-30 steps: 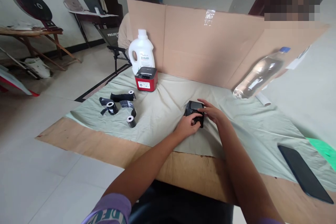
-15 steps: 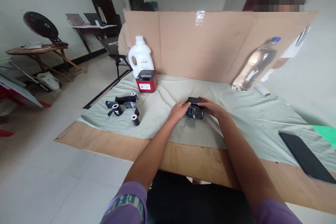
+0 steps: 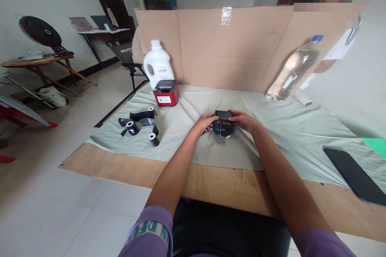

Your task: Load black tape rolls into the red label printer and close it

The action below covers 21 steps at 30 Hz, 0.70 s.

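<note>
Between my hands, on the cloth in the middle, sits a small dark portable printer (image 3: 223, 116), box-shaped, with a piece of shiny black film (image 3: 226, 128) at its front. My left hand (image 3: 206, 122) is closed against its left side, thumb near the top edge. On the other side, my right hand (image 3: 243, 120) grips the upper right edge, fingertips on top and at the back. The undersides of both hands are partly hidden. Several small rolls of black film (image 3: 154, 139) lie to the left, some partly unwound.
A red and black box-like device (image 3: 166, 93) stands back left, before a white jug (image 3: 158, 64). Cardboard (image 3: 223, 52) walls off the back. A clear bottle (image 3: 297, 70) leans at the right; a dark phone (image 3: 354, 173) lies front right. People are behind the cardboard.
The view has shifted slightly. My left fingers have moved lower along the printer's left side, and the black film at its front shows more plainly. My right hand keeps its hold.
</note>
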Available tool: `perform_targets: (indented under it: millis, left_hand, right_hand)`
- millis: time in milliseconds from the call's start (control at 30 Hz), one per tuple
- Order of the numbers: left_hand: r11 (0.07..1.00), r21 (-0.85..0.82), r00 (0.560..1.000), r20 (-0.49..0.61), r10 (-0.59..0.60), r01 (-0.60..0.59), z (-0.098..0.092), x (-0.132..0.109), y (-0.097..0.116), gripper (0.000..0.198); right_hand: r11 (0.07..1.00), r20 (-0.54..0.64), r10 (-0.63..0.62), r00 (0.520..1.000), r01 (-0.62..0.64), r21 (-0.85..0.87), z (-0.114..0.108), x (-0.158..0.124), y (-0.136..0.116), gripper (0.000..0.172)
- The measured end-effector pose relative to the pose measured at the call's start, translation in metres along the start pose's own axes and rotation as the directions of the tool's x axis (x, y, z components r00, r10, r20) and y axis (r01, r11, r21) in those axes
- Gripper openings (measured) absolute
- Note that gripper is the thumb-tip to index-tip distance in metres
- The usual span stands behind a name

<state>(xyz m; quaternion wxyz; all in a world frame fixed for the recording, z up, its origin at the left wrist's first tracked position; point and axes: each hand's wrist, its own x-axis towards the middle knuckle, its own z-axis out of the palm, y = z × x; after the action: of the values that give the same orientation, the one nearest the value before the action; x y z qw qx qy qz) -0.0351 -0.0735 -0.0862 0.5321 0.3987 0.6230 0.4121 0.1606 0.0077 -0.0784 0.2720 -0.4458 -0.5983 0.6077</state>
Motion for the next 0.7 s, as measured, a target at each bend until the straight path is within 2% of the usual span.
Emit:
perform_targets:
  millis: [267,467,567,700]
  left_hand:
    - [0.997,0.037,0.998,0.005,0.069,-0.069,-0.001,0.003,-0.009,0.039]
    - [0.999,0.033,0.999,-0.011,0.04,-0.039,0.002,0.002,-0.005,0.029]
    - [0.999,0.027,1.0,-0.014,0.019,-0.018,0.002,0.002,-0.002,0.025]
    - [0.999,0.039,1.0,-0.011,0.009,-0.008,0.001,0.001,-0.002,0.027]
  right_hand:
    - [0.999,-0.026,-0.004,1.0,0.002,-0.044,0.004,-0.005,0.003,0.065]
    - [0.999,-0.066,0.019,0.998,-0.022,-0.043,0.005,0.001,0.005,0.074]
    - [0.999,-0.05,0.019,0.999,-0.021,-0.038,0.002,0.004,0.007,0.079]
    - [0.999,-0.015,0.014,1.0,-0.014,-0.031,-0.004,0.005,0.011,0.075]
